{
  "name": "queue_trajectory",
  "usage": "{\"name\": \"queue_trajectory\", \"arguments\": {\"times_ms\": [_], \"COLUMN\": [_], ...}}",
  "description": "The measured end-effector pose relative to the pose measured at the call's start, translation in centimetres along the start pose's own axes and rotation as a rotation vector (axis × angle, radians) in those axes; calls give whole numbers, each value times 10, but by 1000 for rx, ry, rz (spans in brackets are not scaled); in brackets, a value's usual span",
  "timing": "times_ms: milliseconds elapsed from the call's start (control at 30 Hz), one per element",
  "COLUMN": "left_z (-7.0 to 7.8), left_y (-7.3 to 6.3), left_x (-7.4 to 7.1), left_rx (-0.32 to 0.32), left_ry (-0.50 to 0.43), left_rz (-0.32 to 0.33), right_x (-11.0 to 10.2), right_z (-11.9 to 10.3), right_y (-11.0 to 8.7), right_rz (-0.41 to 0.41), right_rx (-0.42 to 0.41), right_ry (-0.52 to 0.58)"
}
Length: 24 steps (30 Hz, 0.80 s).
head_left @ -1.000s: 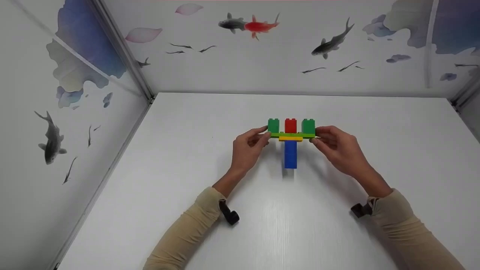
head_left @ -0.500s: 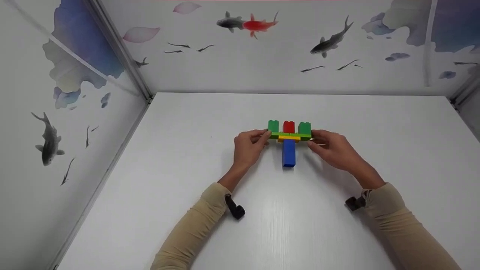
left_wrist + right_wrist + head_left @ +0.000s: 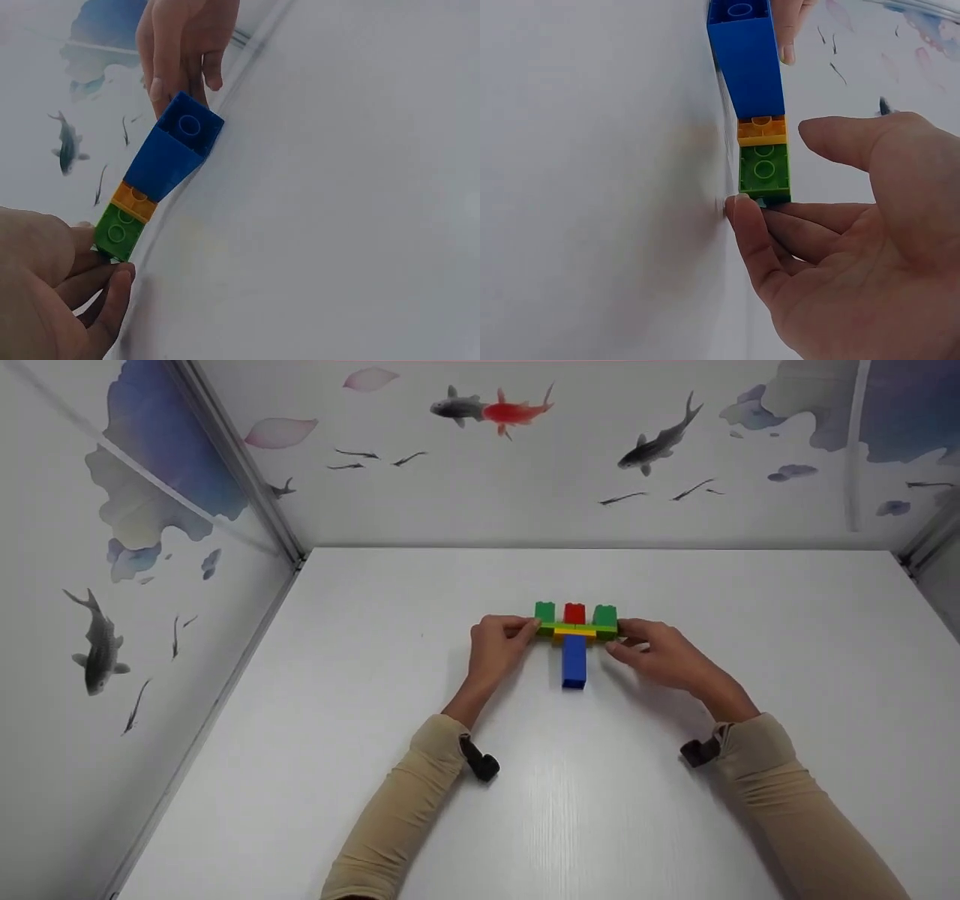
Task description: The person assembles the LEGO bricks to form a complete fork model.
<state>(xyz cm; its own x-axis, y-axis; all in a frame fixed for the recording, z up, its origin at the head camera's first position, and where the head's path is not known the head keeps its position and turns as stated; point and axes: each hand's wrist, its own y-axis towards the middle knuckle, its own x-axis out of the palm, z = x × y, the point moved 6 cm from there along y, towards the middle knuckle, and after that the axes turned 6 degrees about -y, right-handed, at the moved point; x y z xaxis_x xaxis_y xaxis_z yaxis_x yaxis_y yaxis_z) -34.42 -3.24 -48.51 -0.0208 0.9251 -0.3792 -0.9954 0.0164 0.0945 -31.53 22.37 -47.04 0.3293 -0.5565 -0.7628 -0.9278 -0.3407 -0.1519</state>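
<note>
A toy building-brick model is in the middle of the head view. A blue brick column point(image 3: 574, 661) joins a yellow plate point(image 3: 575, 635), then a light green crosspiece point(image 3: 564, 626). On the crosspiece stand a red brick point(image 3: 574, 613) between two green bricks point(image 3: 544, 612). The model tips back, its blue column's hollow underside point(image 3: 189, 124) toward the person. My left hand point(image 3: 498, 647) pinches the crosspiece's left end. At the right end, my right hand's point(image 3: 855, 217) fingers touch the model, while its thumb stands apart from it. Whether the model touches the table is unclear.
The white table point(image 3: 360, 675) extends all around the model. A back wall point(image 3: 517, 502) and a left wall point(image 3: 45, 547), both printed with fish, border it. Each sleeve cuff has a black wrist camera point(image 3: 480, 759) strapped at it.
The model has tilted further back, showing the blue column's underside, and shifted slightly left. Both hands moved with it. The right thumb has come away from the crosspiece.
</note>
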Motion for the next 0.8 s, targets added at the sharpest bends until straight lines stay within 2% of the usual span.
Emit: {"name": "queue_trajectory", "arguments": {"times_ms": [133, 400, 667, 800], "left_z": [-2, -1, 0, -1], "left_y": [-1, -2, -3, -1], "left_x": [-1, -1, -4, -3], "left_rx": [-14, -11, 41, 42], "left_ry": [24, 43, 30, 40], "left_rz": [-16, -26, -28, -29], "right_x": [1, -1, 1, 1], "right_z": [0, 6, 6, 7], "right_y": [1, -4, -4, -4], "right_rz": [-9, -10, 8, 2], "right_rx": [-11, 20, 23, 40], "right_ry": [3, 22, 19, 17]}}
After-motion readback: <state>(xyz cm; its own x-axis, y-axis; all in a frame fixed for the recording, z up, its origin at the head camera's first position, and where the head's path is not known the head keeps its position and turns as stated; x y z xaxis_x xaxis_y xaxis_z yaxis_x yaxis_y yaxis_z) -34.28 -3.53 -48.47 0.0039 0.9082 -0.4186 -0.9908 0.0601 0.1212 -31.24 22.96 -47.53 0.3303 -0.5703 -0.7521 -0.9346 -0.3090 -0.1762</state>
